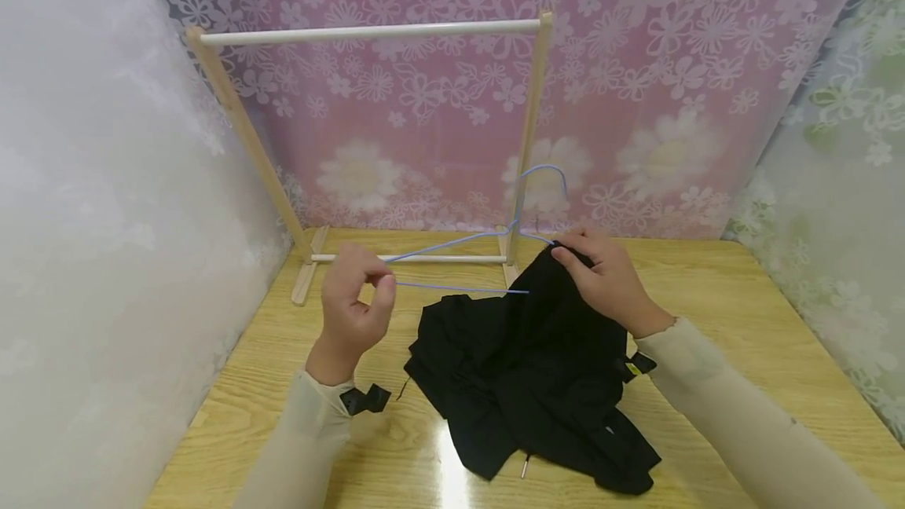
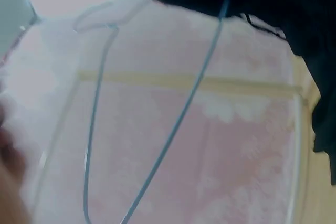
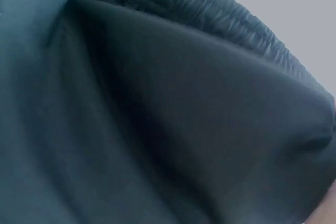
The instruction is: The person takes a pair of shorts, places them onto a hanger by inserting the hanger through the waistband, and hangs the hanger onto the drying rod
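Observation:
A thin blue wire hanger is held up over the table, its hook pointing upward near the rack's right post. My left hand pinches its left end between thumb and curled fingers. Around the hanger's right end hangs a black garment, gripped at its upper corner by my right hand. Most of the cloth lies bunched on the table, covering the hanger's right end. A gathered elastic waistband shows in the right wrist view. In the left wrist view the hanger's wire runs up into the dark cloth.
Behind my hands stands a wooden rack with a white top rail and a lower white bar. A drawstring tip pokes out below the garment onto the wood-grain table. Flowered coverings surround the table.

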`<act>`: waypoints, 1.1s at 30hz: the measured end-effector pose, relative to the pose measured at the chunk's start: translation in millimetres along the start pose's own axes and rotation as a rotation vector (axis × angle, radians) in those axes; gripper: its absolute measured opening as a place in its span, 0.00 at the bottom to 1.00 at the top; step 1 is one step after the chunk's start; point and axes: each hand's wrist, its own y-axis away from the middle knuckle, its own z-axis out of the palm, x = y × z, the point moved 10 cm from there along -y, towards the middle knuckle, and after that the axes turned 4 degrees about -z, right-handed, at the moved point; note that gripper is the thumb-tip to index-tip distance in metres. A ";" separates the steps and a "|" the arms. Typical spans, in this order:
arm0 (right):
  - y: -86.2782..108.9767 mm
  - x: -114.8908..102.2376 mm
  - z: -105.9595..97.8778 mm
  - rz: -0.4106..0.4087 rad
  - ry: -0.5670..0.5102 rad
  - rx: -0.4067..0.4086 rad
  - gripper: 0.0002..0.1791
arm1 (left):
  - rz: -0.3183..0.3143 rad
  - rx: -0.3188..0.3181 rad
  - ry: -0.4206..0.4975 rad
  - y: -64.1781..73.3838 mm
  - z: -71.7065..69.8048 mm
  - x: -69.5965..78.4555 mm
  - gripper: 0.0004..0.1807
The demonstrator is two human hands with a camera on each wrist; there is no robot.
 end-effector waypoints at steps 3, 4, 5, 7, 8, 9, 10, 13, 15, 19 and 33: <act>-1.6 -2.4 -6.4 -0.017 -0.010 0.079 0.10 | -0.081 -0.427 0.132 11.6 42.7 9.7 0.15; -2.1 -3.4 -9.7 -0.019 -0.012 0.108 0.09 | -0.137 -0.580 0.144 20.7 58.4 9.5 0.14; -2.6 -4.6 -12.8 -0.017 -0.019 0.136 0.10 | -0.193 -0.716 0.136 31.8 72.2 7.3 0.13; -3.7 -7.3 -18.9 -0.017 -0.028 0.187 0.10 | -0.295 -0.909 0.082 52.6 92.1 -1.2 0.09; -4.1 -8.3 -21.5 -0.017 -0.033 0.207 0.10 | -0.337 -0.965 0.043 60.8 98.4 -6.8 0.09; -4.6 -9.6 -23.9 -0.019 -0.034 0.226 0.11 | -0.375 -0.998 0.000 67.4 103.1 -13.5 0.09; -5.2 -10.9 -26.1 -0.021 -0.037 0.242 0.11 | -0.408 -1.014 -0.037 72.9 106.5 -20.6 0.10; -6.1 -13.2 -29.5 -0.040 -0.031 0.269 0.11 | -0.508 -1.021 -0.097 84.6 112.7 -38.9 0.15; -5.9 -13.5 -29.7 -0.051 -0.033 0.273 0.11 | -0.561 -1.021 -0.121 91.2 116.1 -48.6 0.20; -4.3 -12.4 -28.9 -0.059 -0.058 0.277 0.11 | -0.643 -1.021 -0.135 100.4 124.3 -60.3 0.29; -13.9 -50.1 -30.4 -0.006 -0.168 0.257 0.10 | -0.672 -0.930 -0.204 113.3 146.7 -72.6 0.35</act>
